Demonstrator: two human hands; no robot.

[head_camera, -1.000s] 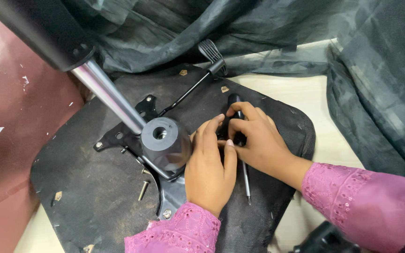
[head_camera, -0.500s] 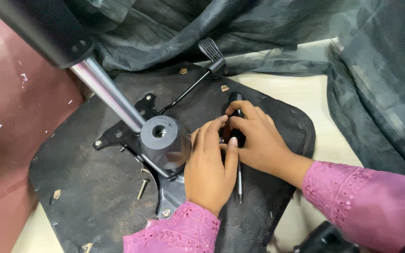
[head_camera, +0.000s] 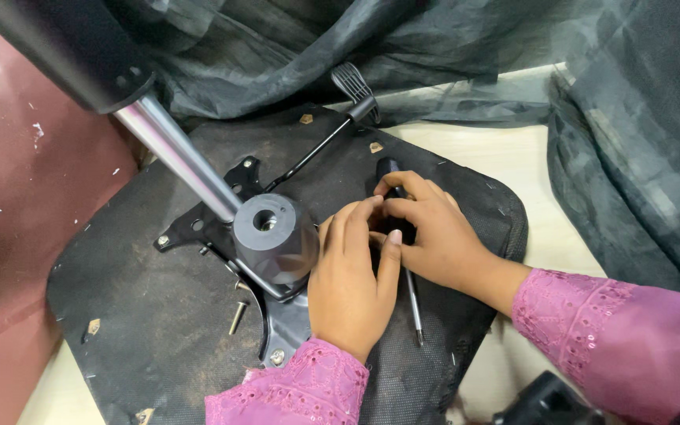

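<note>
Broadly, the upturned black fabric-covered chair seat lies across the pale counter, draped dark mesh cloth behind it. Bolted at its middle is the black metal tilt mechanism plate with its dark conical hub and the shiny steel gas-lift column. Compared with a moment ago, the left hand has slid slightly, fingers pressed together flat on the plate. The right hand curls around the black-handled screwdriver, whose shaft now points down past the wrist. A loose bolt lies beside the plate.
</note>
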